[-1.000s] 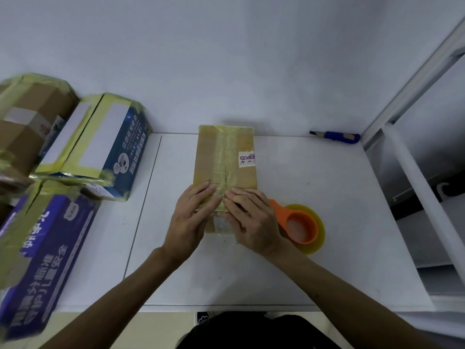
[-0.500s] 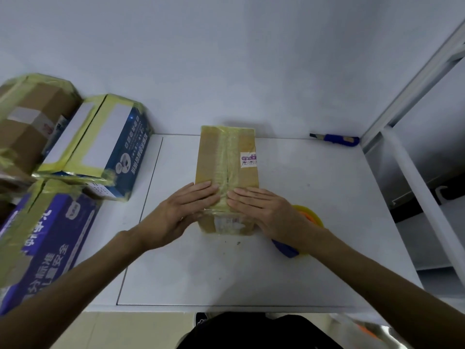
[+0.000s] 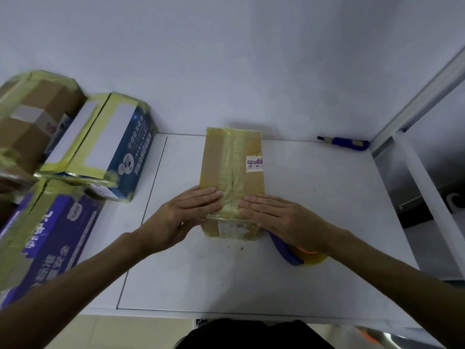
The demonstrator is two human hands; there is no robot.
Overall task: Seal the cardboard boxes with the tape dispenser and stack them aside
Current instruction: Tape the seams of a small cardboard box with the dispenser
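A narrow brown cardboard box point(image 3: 232, 162) lies lengthwise in the middle of the white table point(image 3: 327, 197), with yellowish tape running down its top seam. My left hand point(image 3: 185, 212) lies flat on the near left part of its top, fingers straight, thumb at the box's side. My right hand point(image 3: 274, 212) lies flat on the near right part, fingers straight and pointing left. The tape dispenser point(image 3: 295, 253), blue and orange with a yellow roll, sits on the table just right of the box, mostly hidden under my right wrist.
Taped boxes are piled at the left: a blue and white box point(image 3: 100, 144), a brown one point(image 3: 27, 122) behind it, a purple one point(image 3: 42, 238) nearer me. A blue utility knife point(image 3: 344, 142) lies by the back wall. A white metal frame point(image 3: 412, 177) borders the table's right.
Both hands have slid apart from the seam to the box's two sides, fingers now flat and pointing inward. The right wrist now covers most of the tape dispenser.
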